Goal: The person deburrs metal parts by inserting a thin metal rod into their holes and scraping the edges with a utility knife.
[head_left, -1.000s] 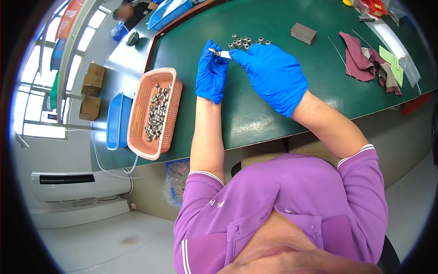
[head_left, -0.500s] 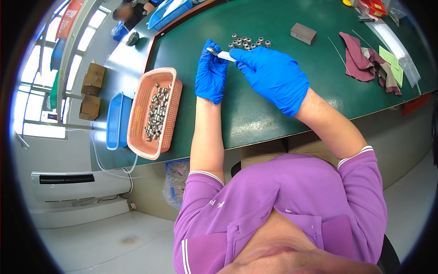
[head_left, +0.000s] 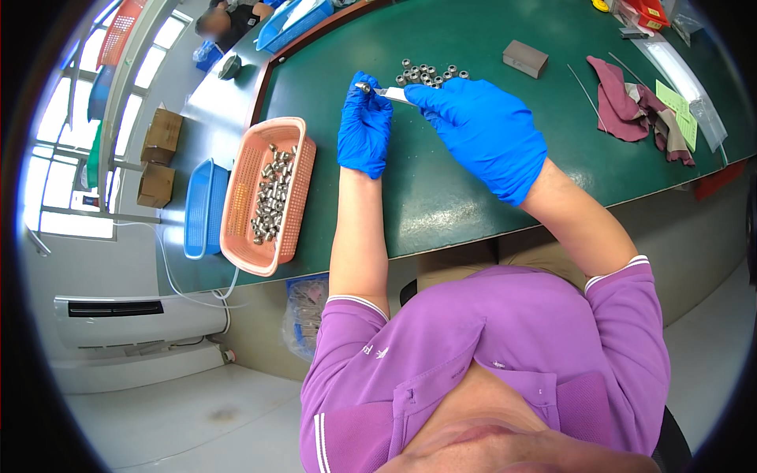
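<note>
Both my hands wear blue gloves. My left hand [head_left: 366, 130] is closed on a small shiny metal cylinder [head_left: 363, 87], held upright-ish at the fingertips above the table. My right hand [head_left: 485, 138] grips a white-handled tool [head_left: 396, 94] with a thin grey blade-like tip pointing left at the cylinder. Whether that tip touches the metal is too small to tell. Just beyond my right hand stands a group of similar metal cylinders [head_left: 426, 75] on the green table [head_left: 441, 201]. Most of the tool's handle is hidden under my right fingers.
Left of my left forearm, a pink basket [head_left: 302, 185] holds many metal cylinders, with a blue basket [head_left: 201, 209] beside it. A grey-brown block [head_left: 525, 59], a maroon cloth [head_left: 615, 98] and thin rods [head_left: 585, 94] lie right. Another person [head_left: 233, 24] sits far left.
My right hand has shifted a little to the right and nearer me, drawing the tool back, so more of its thin tip shows. My left hand still holds the cylinder, slightly turned.
</note>
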`<state>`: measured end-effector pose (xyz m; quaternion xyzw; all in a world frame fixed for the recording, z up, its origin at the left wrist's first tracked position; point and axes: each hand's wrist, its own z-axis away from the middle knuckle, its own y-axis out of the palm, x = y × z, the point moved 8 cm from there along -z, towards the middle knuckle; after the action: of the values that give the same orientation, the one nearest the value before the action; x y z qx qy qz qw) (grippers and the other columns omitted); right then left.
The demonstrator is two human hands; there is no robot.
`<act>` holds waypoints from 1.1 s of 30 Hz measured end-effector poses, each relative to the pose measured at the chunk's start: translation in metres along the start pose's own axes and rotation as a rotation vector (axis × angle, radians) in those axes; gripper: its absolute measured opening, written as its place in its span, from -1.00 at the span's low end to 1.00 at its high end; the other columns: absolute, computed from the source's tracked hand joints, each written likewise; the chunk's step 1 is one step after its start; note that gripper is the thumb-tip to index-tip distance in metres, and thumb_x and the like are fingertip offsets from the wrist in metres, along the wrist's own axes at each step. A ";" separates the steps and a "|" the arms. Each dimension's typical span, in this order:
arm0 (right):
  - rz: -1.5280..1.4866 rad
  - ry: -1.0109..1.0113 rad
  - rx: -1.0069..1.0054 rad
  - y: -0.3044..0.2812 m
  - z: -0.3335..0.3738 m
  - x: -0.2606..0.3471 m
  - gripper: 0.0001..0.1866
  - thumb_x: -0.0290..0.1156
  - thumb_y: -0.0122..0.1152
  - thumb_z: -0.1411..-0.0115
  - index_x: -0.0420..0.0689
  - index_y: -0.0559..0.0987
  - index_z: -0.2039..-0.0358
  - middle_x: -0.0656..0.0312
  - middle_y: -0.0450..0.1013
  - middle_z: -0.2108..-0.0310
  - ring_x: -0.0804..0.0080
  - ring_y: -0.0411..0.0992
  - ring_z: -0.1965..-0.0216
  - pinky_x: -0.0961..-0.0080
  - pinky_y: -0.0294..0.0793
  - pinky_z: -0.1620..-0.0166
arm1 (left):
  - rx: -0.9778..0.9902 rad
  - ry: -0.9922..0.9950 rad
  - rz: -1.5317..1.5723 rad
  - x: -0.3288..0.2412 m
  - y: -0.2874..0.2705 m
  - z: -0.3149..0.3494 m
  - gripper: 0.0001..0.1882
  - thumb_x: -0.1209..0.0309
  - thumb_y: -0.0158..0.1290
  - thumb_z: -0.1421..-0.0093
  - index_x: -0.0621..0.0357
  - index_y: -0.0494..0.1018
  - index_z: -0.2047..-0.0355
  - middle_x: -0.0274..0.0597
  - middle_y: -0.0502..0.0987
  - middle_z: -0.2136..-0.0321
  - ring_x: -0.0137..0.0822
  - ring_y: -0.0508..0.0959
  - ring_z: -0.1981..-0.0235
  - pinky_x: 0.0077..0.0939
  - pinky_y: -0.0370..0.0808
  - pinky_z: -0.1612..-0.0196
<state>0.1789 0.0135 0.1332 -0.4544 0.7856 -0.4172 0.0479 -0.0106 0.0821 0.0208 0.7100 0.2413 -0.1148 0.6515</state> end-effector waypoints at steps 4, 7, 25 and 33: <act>-0.101 0.106 0.021 -0.003 0.000 -0.006 -0.74 -0.28 0.06 -0.18 0.08 0.54 0.11 0.20 0.47 0.35 0.23 0.44 0.34 0.39 0.45 0.26 | 0.059 -0.010 0.102 -0.003 0.001 0.000 -0.78 0.48 -0.06 -0.24 0.29 0.38 0.12 -0.08 0.48 0.17 -0.24 0.48 0.13 -0.28 0.45 0.02; -0.163 0.136 0.036 -0.001 0.000 -0.008 -0.75 -0.26 0.08 -0.18 0.05 0.55 0.13 0.21 0.49 0.31 0.23 0.46 0.32 0.39 0.45 0.25 | 0.105 -0.037 0.102 -0.001 0.003 -0.001 -0.77 0.48 -0.07 -0.24 0.30 0.38 0.11 -0.06 0.49 0.17 -0.23 0.48 0.12 -0.24 0.45 0.00; 0.136 -0.086 -0.122 0.010 -0.004 0.008 -0.77 -0.34 0.00 -0.20 0.06 0.49 0.12 0.15 0.42 0.45 0.20 0.42 0.40 0.30 0.42 0.35 | 0.038 0.002 -0.038 0.002 0.005 0.001 -0.65 0.48 -0.02 -0.22 0.25 0.27 -0.01 -0.22 0.44 0.26 -0.38 0.45 0.22 -0.50 0.45 0.16; -0.287 0.126 0.050 0.019 -0.011 -0.009 -0.77 -0.31 0.02 -0.19 0.03 0.52 0.14 0.14 0.44 0.46 0.17 0.42 0.42 0.31 0.42 0.36 | 0.021 0.044 -0.060 0.000 0.009 0.003 -0.62 0.47 -0.02 -0.22 0.26 0.24 -0.05 -0.20 0.43 0.23 -0.37 0.45 0.19 -0.50 0.44 0.13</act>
<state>0.1663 0.0312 0.1239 -0.5334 0.7036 -0.4668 -0.0505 -0.0056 0.0789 0.0280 0.7116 0.2755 -0.1212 0.6348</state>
